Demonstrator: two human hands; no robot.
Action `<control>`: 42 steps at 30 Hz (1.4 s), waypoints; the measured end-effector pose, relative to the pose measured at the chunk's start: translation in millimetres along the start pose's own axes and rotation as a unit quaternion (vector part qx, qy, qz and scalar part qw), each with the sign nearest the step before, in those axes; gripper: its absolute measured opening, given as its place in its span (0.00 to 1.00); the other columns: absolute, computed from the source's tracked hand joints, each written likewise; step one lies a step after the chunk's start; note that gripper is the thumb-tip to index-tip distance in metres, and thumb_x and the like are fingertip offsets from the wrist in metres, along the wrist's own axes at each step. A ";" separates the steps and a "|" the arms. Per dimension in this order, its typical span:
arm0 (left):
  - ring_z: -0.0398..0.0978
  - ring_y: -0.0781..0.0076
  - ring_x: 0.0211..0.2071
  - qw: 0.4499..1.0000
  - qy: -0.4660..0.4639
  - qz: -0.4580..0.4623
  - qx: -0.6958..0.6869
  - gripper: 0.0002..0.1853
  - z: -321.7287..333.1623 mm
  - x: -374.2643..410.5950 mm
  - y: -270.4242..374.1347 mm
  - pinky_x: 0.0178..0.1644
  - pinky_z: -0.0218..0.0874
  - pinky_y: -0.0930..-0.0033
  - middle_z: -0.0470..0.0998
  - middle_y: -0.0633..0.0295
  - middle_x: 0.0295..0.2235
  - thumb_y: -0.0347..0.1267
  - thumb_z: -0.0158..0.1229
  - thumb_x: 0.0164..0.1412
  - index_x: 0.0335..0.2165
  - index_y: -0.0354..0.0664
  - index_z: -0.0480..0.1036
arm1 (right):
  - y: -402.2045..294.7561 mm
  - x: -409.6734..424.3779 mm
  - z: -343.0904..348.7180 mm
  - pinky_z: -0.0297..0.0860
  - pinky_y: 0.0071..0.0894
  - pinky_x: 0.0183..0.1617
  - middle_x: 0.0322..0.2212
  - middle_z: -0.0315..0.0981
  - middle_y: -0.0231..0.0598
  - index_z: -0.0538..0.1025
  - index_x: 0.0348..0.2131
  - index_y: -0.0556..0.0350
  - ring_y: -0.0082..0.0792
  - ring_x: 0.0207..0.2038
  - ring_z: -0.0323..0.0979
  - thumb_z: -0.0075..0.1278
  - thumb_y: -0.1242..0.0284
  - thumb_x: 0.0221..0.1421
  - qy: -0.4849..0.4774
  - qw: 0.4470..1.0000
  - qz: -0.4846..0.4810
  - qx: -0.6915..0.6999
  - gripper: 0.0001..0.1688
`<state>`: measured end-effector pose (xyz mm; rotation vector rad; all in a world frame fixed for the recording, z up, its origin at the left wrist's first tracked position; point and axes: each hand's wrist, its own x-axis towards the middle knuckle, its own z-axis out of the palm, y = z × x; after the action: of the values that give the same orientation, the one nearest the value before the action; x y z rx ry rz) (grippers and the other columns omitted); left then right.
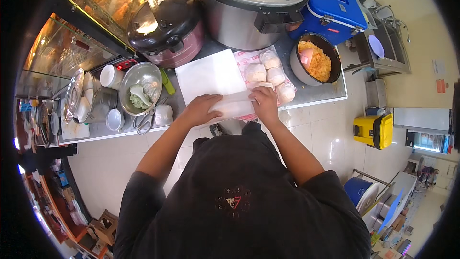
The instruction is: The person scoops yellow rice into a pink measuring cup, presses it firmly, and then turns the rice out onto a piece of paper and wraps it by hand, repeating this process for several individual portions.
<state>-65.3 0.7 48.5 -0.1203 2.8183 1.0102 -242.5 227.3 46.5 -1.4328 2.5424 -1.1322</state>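
Observation:
Before me at the counter's front edge lies a folded sheet of translucent white wrapping paper. My left hand grips its left end, fingers above and thumb below. The fingers of my right hand pinch the right end. Whatever the fold may enclose is hidden. Behind it lies a stack of white paper sheets. Several round paper-wrapped bundles sit close together to the right, on printed pink-and-white paper; one is partly behind my right hand.
A pot of orange rice stands right, a large open rice cooker and a lidded cooker behind. Left are a steel bowl with green food and a spoon, scissors, and a white cup. A blue cooler stands back right.

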 end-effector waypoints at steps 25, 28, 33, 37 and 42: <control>0.75 0.51 0.43 0.959 0.280 -0.033 -0.034 0.13 60.1 -66.0 -0.1 0.49 0.67 0.55 0.79 0.53 0.41 0.28 0.64 0.54 0.39 0.37 0.77 | -18.4 -20.8 34.2 0.69 0.43 0.51 0.39 0.76 0.41 0.80 0.39 0.57 0.45 0.44 0.72 0.59 0.71 0.51 -0.174 0.978 -0.091 0.072 0.15; 0.75 0.51 0.38 0.964 0.254 -0.010 -0.078 0.06 51.7 -56.4 -13.0 0.45 0.67 0.55 0.79 0.55 0.34 0.27 0.64 0.54 0.32 0.37 0.78 | -12.5 -14.3 38.1 0.69 0.44 0.47 0.35 0.76 0.41 0.81 0.34 0.56 0.46 0.41 0.72 0.59 0.71 0.51 -0.198 0.974 -0.072 0.087 0.10; 0.75 0.49 0.35 0.977 0.186 -0.036 -0.102 0.05 30.5 -46.4 -16.2 0.43 0.67 0.54 0.77 0.52 0.30 0.26 0.63 0.54 0.30 0.36 0.78 | -5.9 -4.9 44.7 0.68 0.47 0.43 0.31 0.74 0.43 0.80 0.30 0.57 0.48 0.39 0.72 0.59 0.70 0.52 -0.215 0.973 0.010 0.084 0.09; 0.75 0.48 0.35 0.977 0.164 -0.110 -0.081 0.07 30.2 -37.9 -17.1 0.42 0.67 0.53 0.76 0.51 0.31 0.28 0.64 0.52 0.32 0.36 0.78 | -11.6 7.2 47.5 0.68 0.45 0.43 0.32 0.74 0.42 0.79 0.34 0.56 0.49 0.38 0.72 0.64 0.70 0.47 -0.206 0.977 0.025 0.042 0.13; 0.75 0.49 0.39 0.962 0.192 -0.190 -0.027 0.12 21.0 -23.6 -12.1 0.46 0.65 0.52 0.77 0.53 0.37 0.30 0.66 0.50 0.36 0.39 0.78 | -25.9 33.5 40.9 0.67 0.47 0.48 0.38 0.73 0.42 0.78 0.36 0.51 0.46 0.41 0.73 0.69 0.70 0.38 -0.121 0.987 -0.089 -0.064 0.21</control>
<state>-38.2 5.3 28.7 -0.9188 2.9169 1.0617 -228.9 170.1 42.4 -1.7389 2.3954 -0.7665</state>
